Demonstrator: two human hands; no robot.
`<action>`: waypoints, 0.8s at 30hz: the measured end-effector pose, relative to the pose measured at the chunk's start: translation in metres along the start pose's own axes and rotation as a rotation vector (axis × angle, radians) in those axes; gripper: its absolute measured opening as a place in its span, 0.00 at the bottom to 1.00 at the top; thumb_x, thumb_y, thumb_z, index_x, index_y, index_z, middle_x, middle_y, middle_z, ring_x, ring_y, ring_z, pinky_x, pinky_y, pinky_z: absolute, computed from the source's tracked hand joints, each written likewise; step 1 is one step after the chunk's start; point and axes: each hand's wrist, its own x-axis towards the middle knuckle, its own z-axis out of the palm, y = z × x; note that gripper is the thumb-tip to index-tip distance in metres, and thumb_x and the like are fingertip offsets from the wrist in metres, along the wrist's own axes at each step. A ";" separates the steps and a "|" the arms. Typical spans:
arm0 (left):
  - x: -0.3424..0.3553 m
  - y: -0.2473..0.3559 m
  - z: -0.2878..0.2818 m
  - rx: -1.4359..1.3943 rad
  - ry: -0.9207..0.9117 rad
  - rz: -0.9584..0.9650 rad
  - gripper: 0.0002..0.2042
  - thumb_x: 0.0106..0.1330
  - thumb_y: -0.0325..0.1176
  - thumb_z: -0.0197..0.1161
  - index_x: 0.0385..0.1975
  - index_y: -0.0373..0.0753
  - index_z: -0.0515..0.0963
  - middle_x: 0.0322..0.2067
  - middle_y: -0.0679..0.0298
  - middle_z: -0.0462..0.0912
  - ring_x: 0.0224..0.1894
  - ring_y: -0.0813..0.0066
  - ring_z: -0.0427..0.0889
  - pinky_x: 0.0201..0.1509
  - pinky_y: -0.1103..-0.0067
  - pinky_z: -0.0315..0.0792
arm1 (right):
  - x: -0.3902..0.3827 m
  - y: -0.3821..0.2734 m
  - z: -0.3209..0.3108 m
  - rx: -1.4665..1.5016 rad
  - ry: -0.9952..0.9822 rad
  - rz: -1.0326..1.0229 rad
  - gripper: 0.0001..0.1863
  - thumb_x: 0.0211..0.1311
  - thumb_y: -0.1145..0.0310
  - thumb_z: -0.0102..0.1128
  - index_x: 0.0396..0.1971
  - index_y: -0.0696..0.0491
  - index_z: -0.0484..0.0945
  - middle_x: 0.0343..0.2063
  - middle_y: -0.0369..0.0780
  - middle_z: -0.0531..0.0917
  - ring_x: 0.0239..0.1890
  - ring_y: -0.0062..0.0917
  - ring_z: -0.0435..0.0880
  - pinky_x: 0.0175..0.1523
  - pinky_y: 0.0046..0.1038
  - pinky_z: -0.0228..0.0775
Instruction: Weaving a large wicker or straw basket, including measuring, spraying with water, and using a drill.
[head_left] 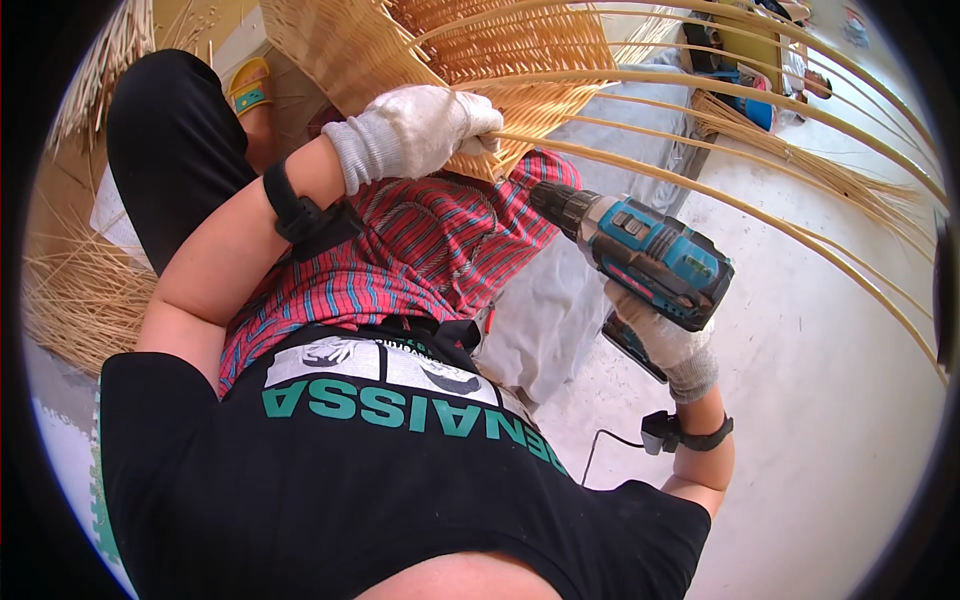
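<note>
In a white work glove, my left hand (428, 130) is closed on the near corner of a woven wicker basket (345, 50), beside the long canes (640, 160) that stick out of it. The basket leans over my lap on a red checked cloth (400, 245). My right hand (668, 345), gloved too, grips the handle of a teal and black cordless drill (660, 258). The drill's chuck points left toward the basket corner. Whether its bit touches the wicker I cannot tell.
The canes arch far to the right over the pale floor (800, 400). A bundle of cane (810, 160) lies at the far right, near a blue container (755, 105). More loose strands (80, 280) are piled at left. Grey sheeting (540, 310) lies beside my lap.
</note>
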 end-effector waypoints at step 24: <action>-0.002 0.006 -0.002 0.054 0.049 0.007 0.06 0.62 0.26 0.63 0.37 0.39 0.76 0.33 0.58 0.80 0.38 0.53 0.83 0.38 0.66 0.75 | 0.014 -0.005 -0.019 -0.334 -0.211 -0.184 0.15 0.62 0.68 0.68 0.50 0.44 0.84 0.47 0.37 0.86 0.48 0.30 0.86 0.52 0.31 0.80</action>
